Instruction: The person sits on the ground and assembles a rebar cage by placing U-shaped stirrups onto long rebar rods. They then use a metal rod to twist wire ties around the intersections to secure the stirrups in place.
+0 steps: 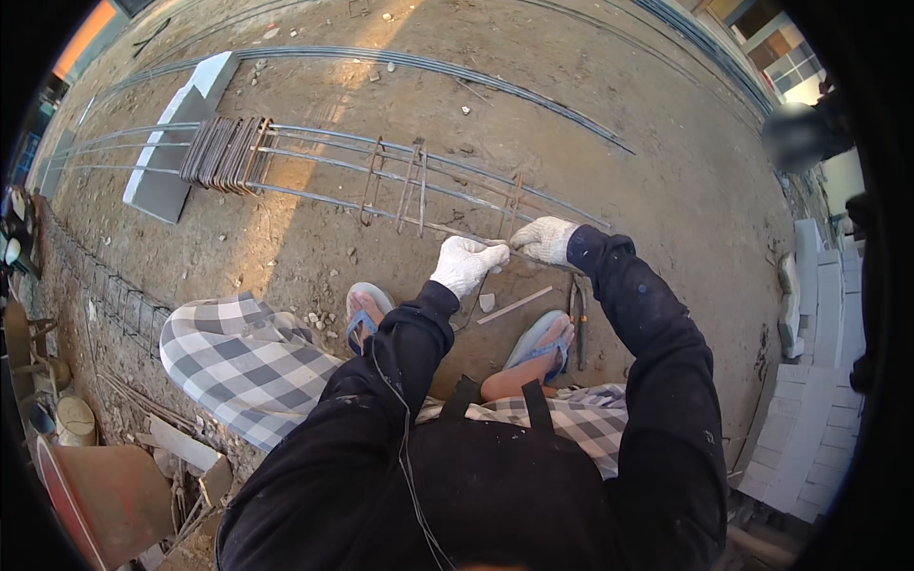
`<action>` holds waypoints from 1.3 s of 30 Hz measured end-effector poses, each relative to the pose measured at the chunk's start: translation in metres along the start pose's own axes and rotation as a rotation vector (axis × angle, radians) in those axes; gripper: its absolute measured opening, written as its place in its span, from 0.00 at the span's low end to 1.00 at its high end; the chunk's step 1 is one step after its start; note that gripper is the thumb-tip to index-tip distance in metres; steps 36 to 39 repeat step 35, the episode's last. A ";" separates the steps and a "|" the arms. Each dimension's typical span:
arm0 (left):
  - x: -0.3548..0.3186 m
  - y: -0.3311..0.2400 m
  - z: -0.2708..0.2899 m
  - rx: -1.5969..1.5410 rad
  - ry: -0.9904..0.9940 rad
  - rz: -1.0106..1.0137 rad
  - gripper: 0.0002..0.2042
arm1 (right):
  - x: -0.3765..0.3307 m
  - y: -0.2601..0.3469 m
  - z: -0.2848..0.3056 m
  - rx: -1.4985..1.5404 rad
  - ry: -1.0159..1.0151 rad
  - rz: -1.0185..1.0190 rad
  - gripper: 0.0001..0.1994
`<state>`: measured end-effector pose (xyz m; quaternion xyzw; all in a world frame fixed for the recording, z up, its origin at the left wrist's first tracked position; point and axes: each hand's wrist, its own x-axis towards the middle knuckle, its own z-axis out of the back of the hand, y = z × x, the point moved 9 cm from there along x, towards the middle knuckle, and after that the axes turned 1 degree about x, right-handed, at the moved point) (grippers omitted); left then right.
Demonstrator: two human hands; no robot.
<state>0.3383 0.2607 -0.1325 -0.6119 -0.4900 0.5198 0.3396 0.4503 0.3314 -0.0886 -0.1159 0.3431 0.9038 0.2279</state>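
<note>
White knitted gloves cover both my hands. My left hand [466, 264] is closed in a pinch at the near bar of a long rebar cage [328, 164], and a thin dark wire [475, 300] trails down from it. Just to its right, my right hand [545, 240] is closed at the same bar, beside an upright rusty stirrup [514, 202]; its fingertips are partly hidden. Two more spots along the bars carry loose stirrups [416, 186]. Farther left, a tight bundle of stirrups [227, 155] hangs on the bars. Pincers [578, 319] lie on the ground below my right hand.
A pale block [167, 181] props the bars at the left. Long loose rods [428, 65] lie beyond the cage. Pale blocks [809, 409] are stacked at the right. A reddish wheelbarrow-like pan [114, 495] sits lower left. My sandalled feet [538, 347] are close to the cage.
</note>
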 end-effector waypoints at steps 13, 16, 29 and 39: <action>0.005 0.011 0.002 0.025 0.013 0.032 0.08 | -0.007 -0.002 0.000 -0.150 -0.230 -0.203 0.11; 0.001 0.006 0.002 0.107 0.025 0.026 0.09 | -0.006 0.012 0.009 -0.310 -0.265 -0.308 0.11; -0.001 -0.006 -0.001 -0.038 0.036 -0.005 0.07 | -0.057 0.078 0.003 -0.328 -0.847 -0.365 0.07; 0.001 0.003 0.002 -0.104 0.015 -0.046 0.08 | -0.057 0.092 -0.021 -0.441 -1.045 -0.341 0.06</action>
